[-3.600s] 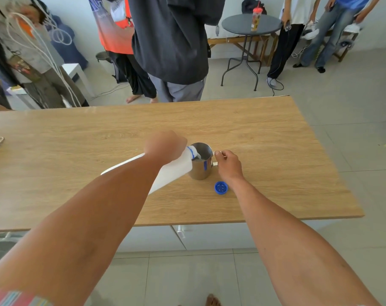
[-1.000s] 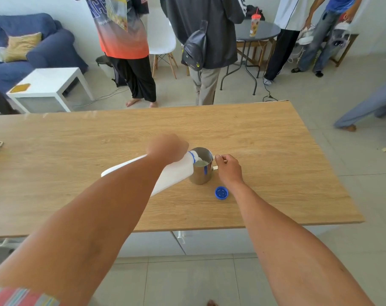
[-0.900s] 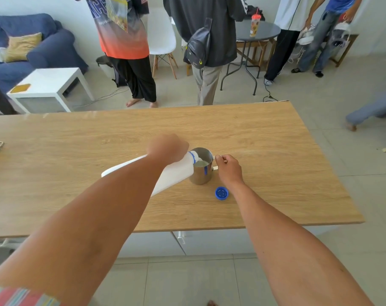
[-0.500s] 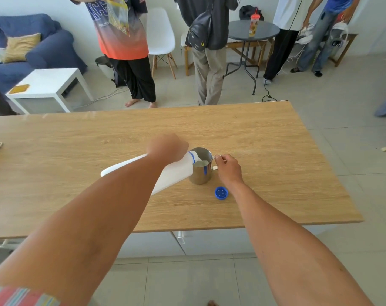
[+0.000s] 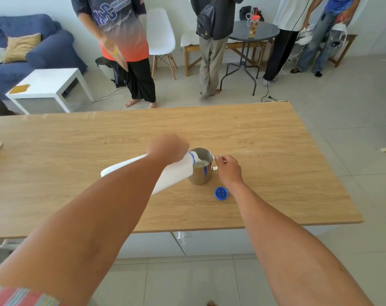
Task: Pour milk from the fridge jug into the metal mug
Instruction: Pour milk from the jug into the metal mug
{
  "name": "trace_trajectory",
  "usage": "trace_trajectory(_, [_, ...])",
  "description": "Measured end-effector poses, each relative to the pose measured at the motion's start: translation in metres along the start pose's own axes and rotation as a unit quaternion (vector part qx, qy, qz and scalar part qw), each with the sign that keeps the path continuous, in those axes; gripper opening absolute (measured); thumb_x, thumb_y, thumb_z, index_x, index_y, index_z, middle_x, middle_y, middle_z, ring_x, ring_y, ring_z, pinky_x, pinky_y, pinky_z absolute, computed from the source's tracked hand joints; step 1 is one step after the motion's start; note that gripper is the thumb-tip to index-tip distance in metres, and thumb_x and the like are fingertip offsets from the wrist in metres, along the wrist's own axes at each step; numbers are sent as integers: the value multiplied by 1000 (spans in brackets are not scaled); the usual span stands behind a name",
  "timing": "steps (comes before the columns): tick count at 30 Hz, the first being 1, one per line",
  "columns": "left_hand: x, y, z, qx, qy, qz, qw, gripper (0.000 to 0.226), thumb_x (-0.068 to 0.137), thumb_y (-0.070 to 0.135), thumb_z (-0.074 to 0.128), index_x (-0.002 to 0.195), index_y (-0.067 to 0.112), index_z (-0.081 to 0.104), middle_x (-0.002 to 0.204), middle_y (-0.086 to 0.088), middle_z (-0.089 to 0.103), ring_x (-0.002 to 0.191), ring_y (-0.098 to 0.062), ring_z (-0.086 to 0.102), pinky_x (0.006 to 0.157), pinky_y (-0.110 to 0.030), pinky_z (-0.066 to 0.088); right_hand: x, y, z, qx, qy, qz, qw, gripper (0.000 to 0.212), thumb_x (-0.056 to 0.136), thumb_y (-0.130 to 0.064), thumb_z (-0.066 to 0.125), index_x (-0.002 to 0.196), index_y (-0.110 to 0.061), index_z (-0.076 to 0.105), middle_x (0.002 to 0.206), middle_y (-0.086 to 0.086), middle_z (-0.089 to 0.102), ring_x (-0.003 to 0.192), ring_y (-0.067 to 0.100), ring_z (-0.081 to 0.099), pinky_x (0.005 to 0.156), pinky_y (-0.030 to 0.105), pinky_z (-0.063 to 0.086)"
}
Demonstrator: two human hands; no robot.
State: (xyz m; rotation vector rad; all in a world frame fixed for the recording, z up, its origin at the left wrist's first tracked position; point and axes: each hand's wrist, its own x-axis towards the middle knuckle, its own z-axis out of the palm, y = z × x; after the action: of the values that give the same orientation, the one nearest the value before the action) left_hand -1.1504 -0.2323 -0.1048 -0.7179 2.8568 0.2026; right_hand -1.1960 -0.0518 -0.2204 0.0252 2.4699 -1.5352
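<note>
Tilting the jug over the mug, hands grip both.

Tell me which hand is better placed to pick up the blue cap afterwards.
The right hand, probably. It pinches the mug handle, and the cap lies on the table just beside its wrist. The left hand grips the tilted jug.

Home living room: blue sofa, white side table.
</note>
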Motion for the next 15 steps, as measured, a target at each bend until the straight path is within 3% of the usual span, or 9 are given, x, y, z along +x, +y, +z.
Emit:
trace_trajectory(3, [-1,1,-1,2,-3,-2,1000,39,105,38,35,112,12,63,96,-9,53,90,-31,56,76,-37,39,0,0,0,1,-1,3,1000,32,108,-36,49,113,-10,68,90,-8,60,89,18,58,76,30,40])
trace_trajectory(7, [-2,1,-2,2,-5,-2,1000,32,105,38,35,105,15,58,97,-9,53,90,-32,55,76,-37,38,0,0,0,4,-2,2,1000,32,108,-36,50,114,-10,68,98,-2,63,91,20,59,76,30,40])
trace_trajectory(11, [-2,1,-2,6,-4,5,1000,35,104,38,36,105,13,60,92,-7,53,89,-32,57,75,-37,39,0,0,0,6,-2,4,1000,28,107,-34,50,106,-12,67,88,-9,60,88,19,57,74,30,39])
trace_trajectory(15, [-1,1,-2,5,-8,6,1000,32,104,36,36,101,12,57,79,-4,46,87,-32,56,75,-37,39,0,0,1,6,3,-2,1000,31,107,-34,51,111,-9,68,101,1,64,94,21,58,78,30,39])
